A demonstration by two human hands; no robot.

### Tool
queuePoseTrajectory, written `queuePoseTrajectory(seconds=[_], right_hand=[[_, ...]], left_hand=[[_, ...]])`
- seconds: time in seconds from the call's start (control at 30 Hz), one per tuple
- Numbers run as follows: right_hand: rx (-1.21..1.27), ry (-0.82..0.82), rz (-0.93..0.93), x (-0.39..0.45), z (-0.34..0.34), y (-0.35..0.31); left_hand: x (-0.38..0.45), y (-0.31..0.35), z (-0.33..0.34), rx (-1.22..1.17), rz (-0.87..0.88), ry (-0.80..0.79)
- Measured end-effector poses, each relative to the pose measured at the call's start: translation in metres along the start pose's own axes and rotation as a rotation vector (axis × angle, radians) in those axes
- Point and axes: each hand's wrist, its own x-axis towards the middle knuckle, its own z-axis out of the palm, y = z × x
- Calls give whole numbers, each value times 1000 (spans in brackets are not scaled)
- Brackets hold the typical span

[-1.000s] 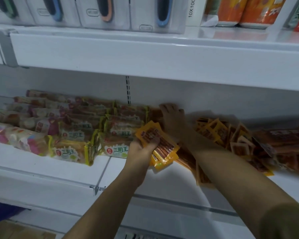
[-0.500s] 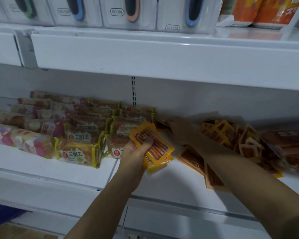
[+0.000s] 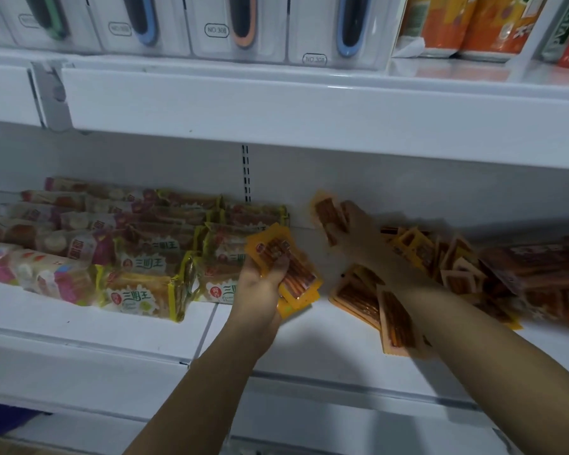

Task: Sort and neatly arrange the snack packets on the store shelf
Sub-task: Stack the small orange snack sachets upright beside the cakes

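nearest the front edge of the shelf [image 3: 119,326], the left hand [image 3: 260,284] is closed around a small stack of orange snack packets [image 3: 284,262], their long axes slanting from the near right up toward the back left. just right of it, loose packets of the same kind [image 3: 375,300] lie flat near the front edge, overlapping and skewed. farther in, the right hand [image 3: 352,224] pinches one more orange packet [image 3: 329,213] close to the shelf's back wall, its long axis running roughly front to back. this packet sits to the right of and behind the held stack, so the coming move is likely a short carry forward and leftward onto it. the bread packs [image 3: 138,257] along the left part already lie in rows.
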Motion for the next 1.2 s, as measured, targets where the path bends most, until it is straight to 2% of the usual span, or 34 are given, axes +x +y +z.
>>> queuePoseTrajectory(seconds=[0.1,0.13,0.2,0.3,0.43,0.53,0.6,0.67,0.73,0.83,0.87,0.9,0.97,1.03,1.13,1.2], right_hand=[[670,-92,105,-39,-26,-20],[779,-110,120,-50,-32,-24],[843,-104,123,-68,-37,-27],[846,-50,144,-86,-38,-24],[883,60,192,-102,-40,-17],[883,126,235,-106,-37,-9],[600,199,264,-104,-31,7],[264,198,273,-103,-24,23],[93,200,263,-107,-16,31],[-338,377,30,-118,-3,33],[-389,422,-42,-122,-1,30],[-344,391,-83,-126,0,25],[-93,187,-114,-133,0,12],[121,51,-62,-138,0,4],[376,103,128,-137,-1,2],[424,172,235,-136,-3,6]], left_hand=[[2,-2,14,-72,-35,-25],[3,-3,20,-87,-49,-32],[5,-5,29,-97,-64,-45],[5,-10,36,-140,-92,-101],[4,-18,32,-228,-210,-208],[9,-35,31,-108,-223,-181],[12,-47,33,34,-207,-103],[15,-60,31,177,-140,-30],[17,-70,25,269,-63,15],[17,-76,17,309,-48,52],[16,-77,15,301,-54,51],[15,-77,14,291,-58,45],[14,-77,12,242,-58,32],[14,-77,11,194,-66,34],[16,-79,10,95,-162,48],[16,-81,8,56,-207,28]])
